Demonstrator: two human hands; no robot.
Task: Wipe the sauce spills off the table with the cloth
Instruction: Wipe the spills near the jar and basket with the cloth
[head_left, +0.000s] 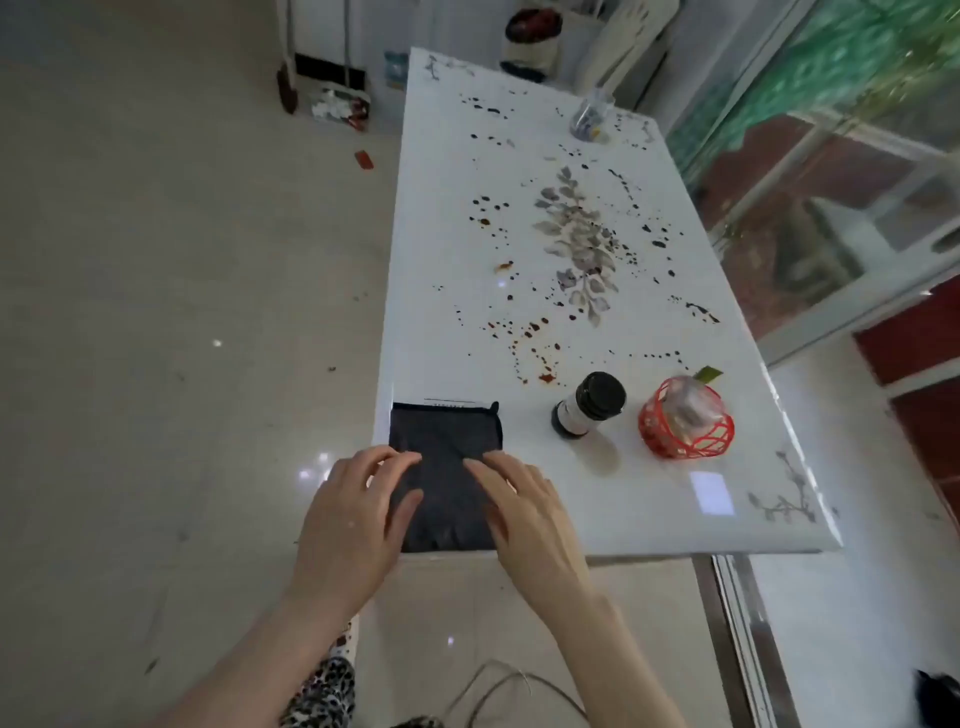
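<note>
- Left hand (353, 514): fingers spread and only loosely bent, tips resting on the left part of the cloth. It holds nothing.
- Cloth (447, 447): dark and folded into a flat rectangle. It lies at the near left corner of the table (623, 499), its near edge at the table's edge.
  - It looks soft, light and limp, so it should bunch or unfold easily if lifted by one corner.
  - A flat palm on top, or a pinch through all the layers at the near edge, would likely keep it together.
  - On this glossy top it should slide readily under light pressure.
- Right hand (524, 504): fingers fairly straight and laid across the right side of the cloth, pressing or smoothing it rather than gripping.
- Spills (535, 332): dark and reddish-brown drops scattered over the middle and far table, all well apart from the cloth. None looks wiped yet.
- Bottle (587, 405): black-capped and upright, near the cloth's right. It could tip if the cloth sweeps into it.
- Basket (685, 421): red wire, with something wrapped inside. It stands just right of the bottle, is likely light, and would be easy to push aside.
</note>
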